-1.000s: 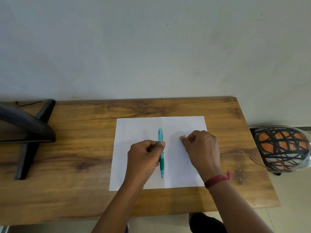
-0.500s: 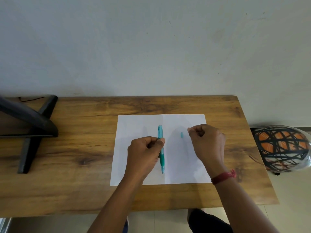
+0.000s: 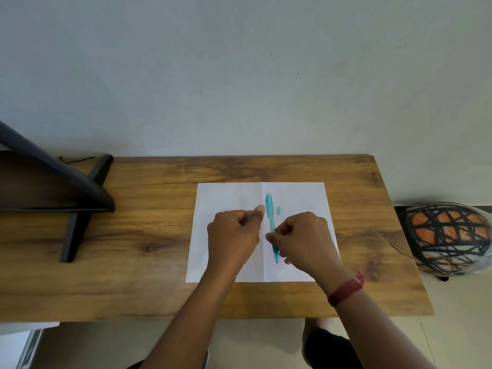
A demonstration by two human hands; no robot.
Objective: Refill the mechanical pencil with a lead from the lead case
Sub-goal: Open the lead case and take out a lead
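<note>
A teal mechanical pencil (image 3: 270, 214) lies lengthwise over the white paper (image 3: 221, 195), tip toward me, blurred by motion. My right hand (image 3: 303, 237) is closed around its lower part, fingertips pinching the barrel. My left hand (image 3: 234, 235) sits just left of the pencil with fingers curled and the thumb pointing at the barrel, a small gap between them; I see nothing in it. A small teal cap (image 3: 278, 210) lies on the paper right of the pencil's top end. No lead case is visible.
The paper lies on a wooden table (image 3: 149, 235) against a pale wall. A black stand (image 3: 80, 206) occupies the table's left end. A black-and-orange patterned ball (image 3: 450, 238) rests on the floor beyond the right edge.
My right hand left the cap on the paper and came left onto the pencil's lower part. My left hand's thumb came off the barrel. The pencil shifted slightly right.
</note>
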